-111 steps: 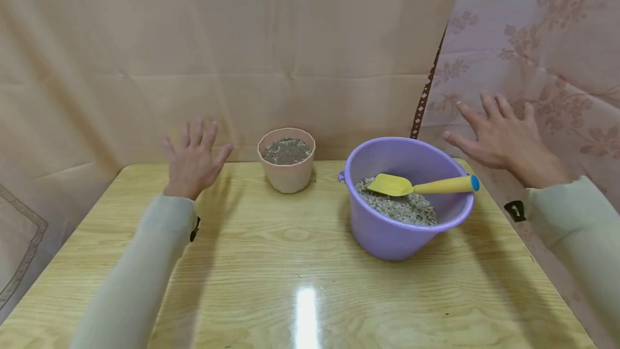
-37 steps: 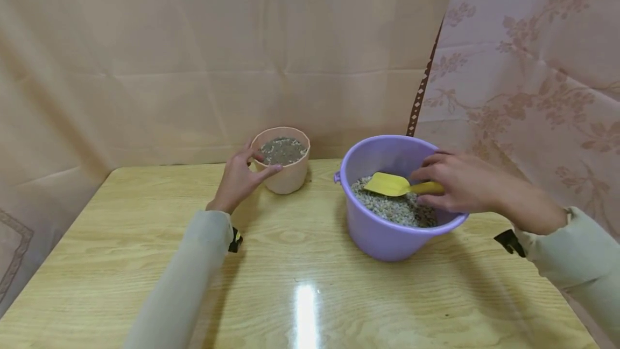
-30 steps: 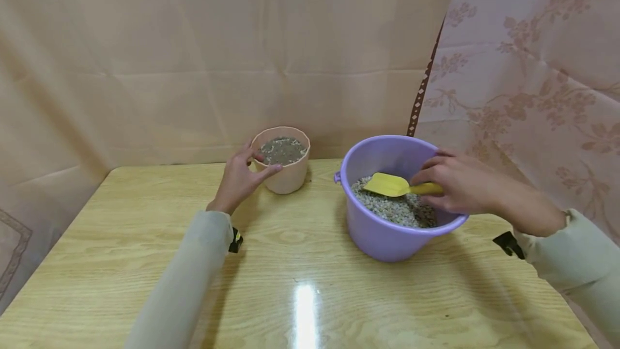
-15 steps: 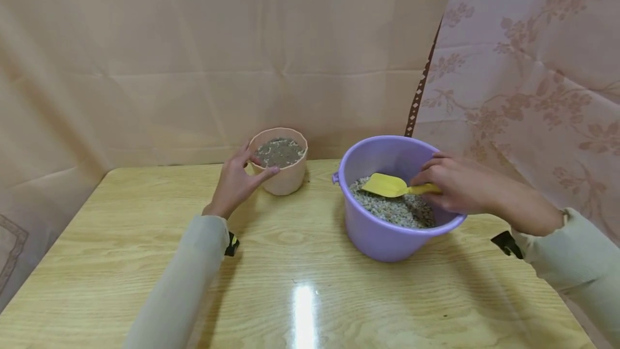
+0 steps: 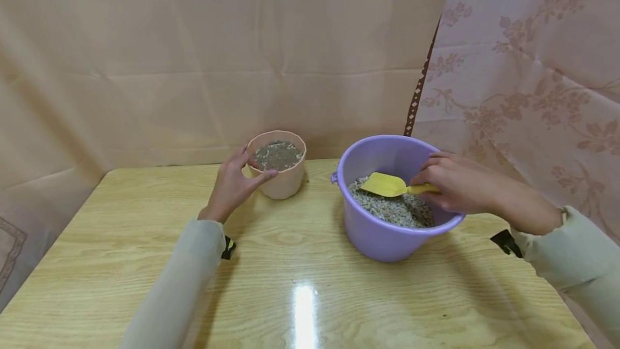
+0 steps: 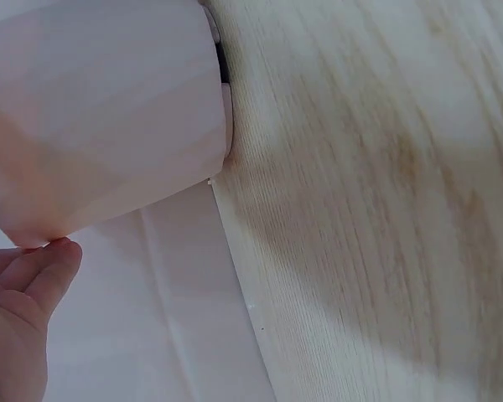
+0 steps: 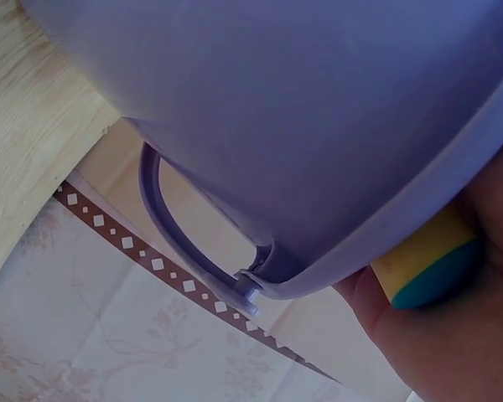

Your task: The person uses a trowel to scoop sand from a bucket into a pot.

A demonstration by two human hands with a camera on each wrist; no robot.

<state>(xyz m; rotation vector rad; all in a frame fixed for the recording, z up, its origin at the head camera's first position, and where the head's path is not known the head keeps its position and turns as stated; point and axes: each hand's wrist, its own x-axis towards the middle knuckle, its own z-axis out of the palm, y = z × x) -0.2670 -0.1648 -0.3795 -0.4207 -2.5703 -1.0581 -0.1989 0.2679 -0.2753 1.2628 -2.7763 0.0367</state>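
Left hand [image 5: 230, 186] pinches the pot [image 5: 287, 183]; right hand [image 5: 457, 183] seemingly grips the yellow scoop [image 5: 385, 185].

White glare [image 5: 304, 316] on the table [image 5: 387, 306], soft shadows [image 5: 210, 306], dim right wrist view.

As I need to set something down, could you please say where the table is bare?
The table is bare, specks aside, in front of the bucket and left of the left sleeve. The left hand crowds the pot; the right hand, the bucket.

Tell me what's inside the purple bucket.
Gravel, with the blade of a yellow scoop over it. The right hand covers part of the scoop; anything beneath the gravel is hidden.
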